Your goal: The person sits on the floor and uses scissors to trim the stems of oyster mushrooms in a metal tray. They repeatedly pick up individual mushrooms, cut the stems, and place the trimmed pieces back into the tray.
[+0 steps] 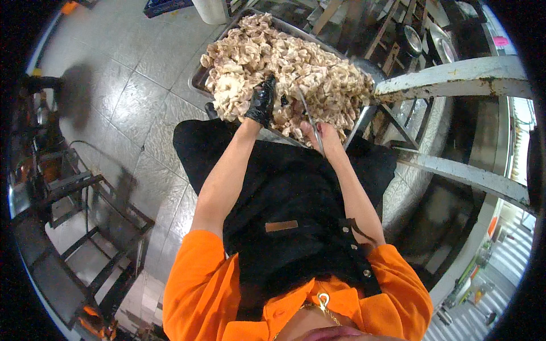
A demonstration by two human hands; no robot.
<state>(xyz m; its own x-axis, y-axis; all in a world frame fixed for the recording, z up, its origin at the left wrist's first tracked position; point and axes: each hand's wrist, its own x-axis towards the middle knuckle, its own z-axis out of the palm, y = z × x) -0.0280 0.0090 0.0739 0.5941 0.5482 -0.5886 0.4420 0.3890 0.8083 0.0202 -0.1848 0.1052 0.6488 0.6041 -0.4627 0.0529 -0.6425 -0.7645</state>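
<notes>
A large metal tray (353, 128) heaped with pale, ruffled pieces of food (294, 55) lies before me at my lap; whether they are mushrooms or meat I cannot tell. My left hand (261, 102) wears a black glove and reaches into the near left part of the heap. Its fingertips point away from me, and what they hold is not clear. Bare, my right hand (326, 135) grips a slim metal cutting tool (310, 113) at the tray's near edge. The blade points forward over the pieces; knife or scissors cannot be told apart.
A white-painted, rusty metal frame (456, 79) stands close at the right of the tray. Dark metal racks (98, 238) stand at the left on the tiled floor (136, 96). Beyond the tray are a white bucket (210, 10) and a dark blue crate (166, 6).
</notes>
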